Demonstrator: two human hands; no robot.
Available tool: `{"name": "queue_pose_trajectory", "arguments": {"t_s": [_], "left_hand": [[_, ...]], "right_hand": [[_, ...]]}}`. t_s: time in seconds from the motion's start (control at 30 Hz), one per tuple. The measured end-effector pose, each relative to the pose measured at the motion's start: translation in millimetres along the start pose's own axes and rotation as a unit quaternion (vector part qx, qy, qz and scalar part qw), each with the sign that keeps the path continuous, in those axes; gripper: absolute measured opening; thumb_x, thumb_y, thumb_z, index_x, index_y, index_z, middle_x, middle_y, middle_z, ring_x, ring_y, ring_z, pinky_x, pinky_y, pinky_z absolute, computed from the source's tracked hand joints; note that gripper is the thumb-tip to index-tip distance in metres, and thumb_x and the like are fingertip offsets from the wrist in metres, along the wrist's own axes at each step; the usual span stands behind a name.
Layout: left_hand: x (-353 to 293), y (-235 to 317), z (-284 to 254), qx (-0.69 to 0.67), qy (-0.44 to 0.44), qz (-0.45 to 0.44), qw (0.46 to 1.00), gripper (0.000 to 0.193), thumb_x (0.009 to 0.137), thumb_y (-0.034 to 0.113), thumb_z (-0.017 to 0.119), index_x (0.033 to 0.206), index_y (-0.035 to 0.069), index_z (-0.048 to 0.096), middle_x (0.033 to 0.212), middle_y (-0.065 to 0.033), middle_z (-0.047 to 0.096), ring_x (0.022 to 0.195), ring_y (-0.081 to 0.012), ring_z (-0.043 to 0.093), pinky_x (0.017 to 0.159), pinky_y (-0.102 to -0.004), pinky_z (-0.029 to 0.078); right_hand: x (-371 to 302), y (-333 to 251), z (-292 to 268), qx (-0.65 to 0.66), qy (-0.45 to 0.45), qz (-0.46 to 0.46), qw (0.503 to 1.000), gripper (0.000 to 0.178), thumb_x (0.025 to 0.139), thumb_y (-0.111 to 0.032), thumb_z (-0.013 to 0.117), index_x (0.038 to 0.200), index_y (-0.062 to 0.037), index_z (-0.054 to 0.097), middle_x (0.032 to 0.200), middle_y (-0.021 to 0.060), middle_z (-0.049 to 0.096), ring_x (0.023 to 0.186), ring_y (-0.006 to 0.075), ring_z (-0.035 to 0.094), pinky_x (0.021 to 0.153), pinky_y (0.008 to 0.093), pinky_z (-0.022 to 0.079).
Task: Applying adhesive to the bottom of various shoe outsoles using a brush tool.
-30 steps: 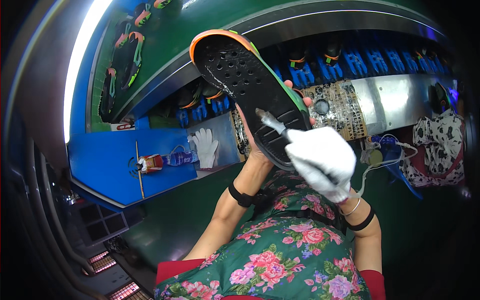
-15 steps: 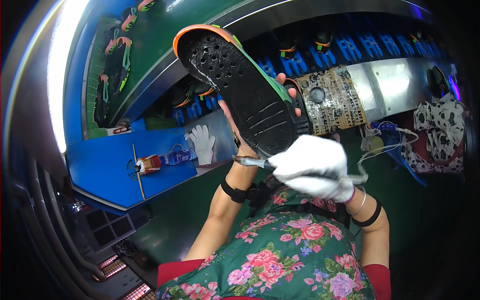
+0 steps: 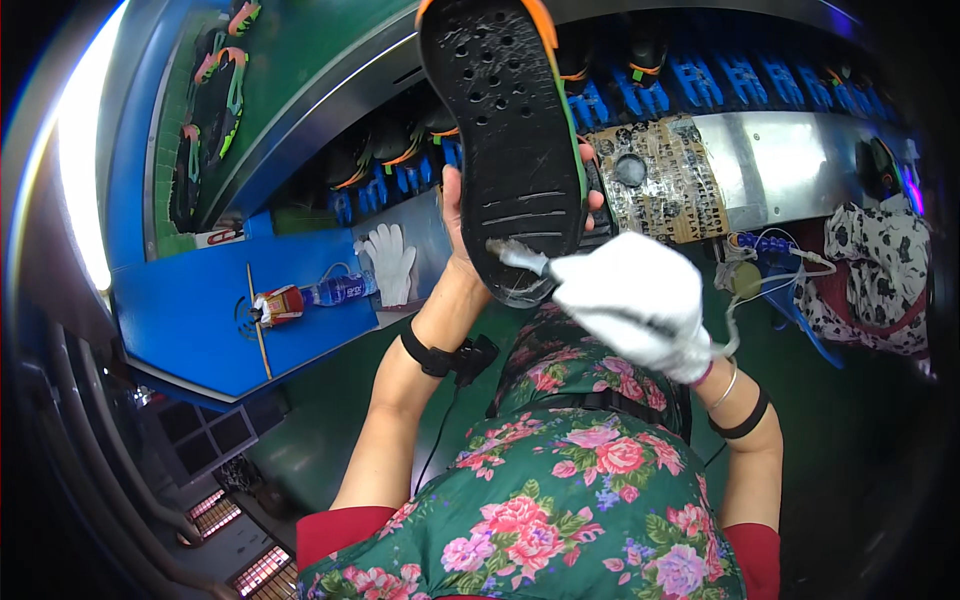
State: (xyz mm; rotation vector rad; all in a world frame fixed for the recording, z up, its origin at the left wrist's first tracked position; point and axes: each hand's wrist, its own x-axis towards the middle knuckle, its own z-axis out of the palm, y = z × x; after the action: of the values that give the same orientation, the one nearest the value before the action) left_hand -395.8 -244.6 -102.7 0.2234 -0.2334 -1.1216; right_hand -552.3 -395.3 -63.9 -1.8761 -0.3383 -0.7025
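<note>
Before me is a shoe (image 3: 512, 165), its black underside turned toward me, with an orange and green edge. Small round holes dot its far end; short grooves cross the near part. My bare left hand (image 3: 456, 222) grips it from behind, thumb side at the left edge and fingertips showing at the right. In my right hand (image 3: 635, 305), covered by a white glove, is a brush (image 3: 522, 258) with a pale handle. Its bristles touch the near end of the underside, where the surface looks wet. A pale tube trails behind the gloved hand.
At left, a blue table (image 3: 195, 325) bears a thin stick, a red packet (image 3: 279, 305), a plastic bottle (image 3: 340, 290) and a white glove (image 3: 388, 262). Ahead runs a line of blue holders (image 3: 697, 82) with shoes. Spotted cloth (image 3: 880, 255) lies at right beside coiled tubing.
The shoe has swung more upright and moved farther away. The brush has come from beside the shoe's near left edge onto its underside.
</note>
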Motion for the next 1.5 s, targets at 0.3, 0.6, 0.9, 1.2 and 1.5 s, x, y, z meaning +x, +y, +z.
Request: {"name": "queue_pose_trajectory", "arguments": {"t_s": [0.3,0.6,0.9,1.2,1.5], "left_hand": [[-8.8,21.6,0.3,-0.001,0.074,-0.142,0.987,0.112,0.085,0.079,0.059,0.161,0.003,0.028,0.154,-0.0319,0.040,0.128,-0.0502,0.055,0.105,-0.0586,0.052],[-7.2,39.6,4.3,0.172,0.214,-0.169,0.947,0.089,0.093,0.058,0.059,0.159,0.002,0.037,0.159,-0.0320,0.039,0.136,-0.0526,0.051,0.113,-0.0637,0.043],[-1.5,48.7,6.6,0.043,0.175,-0.187,0.966,0.047,0.098,0.027,0.063,0.133,-0.005,0.063,0.124,-0.0217,0.072,0.106,-0.0301,0.074,0.097,-0.0423,0.060],[-10.6,23.9,0.6,0.032,0.242,-0.160,0.957,0.082,0.100,0.058,0.051,0.156,-0.001,0.041,0.150,-0.0293,0.052,0.131,-0.0493,0.057,0.116,-0.0575,0.043],[-27.2,-9.2,9.5,-0.098,0.111,-0.183,0.972,0.071,0.105,0.053,0.044,0.154,0.001,0.045,0.146,-0.0256,0.057,0.124,-0.0467,0.063,0.107,-0.0629,0.049]], "right_hand": [[9.0,-7.5,-3.4,0.059,-0.047,0.048,0.996,0.019,0.077,-0.006,0.086,0.093,-0.0121,0.082,0.097,0.0071,0.080,0.086,0.0234,0.075,0.075,0.0339,0.058],[-4.1,-13.9,-3.6,0.119,-0.145,0.000,0.982,0.032,0.079,-0.008,0.080,0.111,-0.0134,0.079,0.108,0.0095,0.078,0.088,0.0265,0.072,0.074,0.0352,0.059],[-2.6,-10.4,-4.7,0.074,-0.165,-0.032,0.983,0.038,0.079,-0.007,0.080,0.117,-0.0142,0.077,0.114,0.0088,0.076,0.087,0.0251,0.071,0.074,0.0357,0.059],[14.5,1.2,-21.4,0.089,-0.032,0.132,0.987,0.016,0.080,-0.004,0.083,0.096,-0.0076,0.081,0.099,0.0078,0.080,0.088,0.0207,0.075,0.080,0.0329,0.059],[45.8,41.2,-58.4,-0.273,0.028,-0.070,0.959,0.035,0.078,0.000,0.078,0.112,-0.0074,0.078,0.110,0.0141,0.077,0.096,0.0284,0.073,0.082,0.0393,0.058]]}}
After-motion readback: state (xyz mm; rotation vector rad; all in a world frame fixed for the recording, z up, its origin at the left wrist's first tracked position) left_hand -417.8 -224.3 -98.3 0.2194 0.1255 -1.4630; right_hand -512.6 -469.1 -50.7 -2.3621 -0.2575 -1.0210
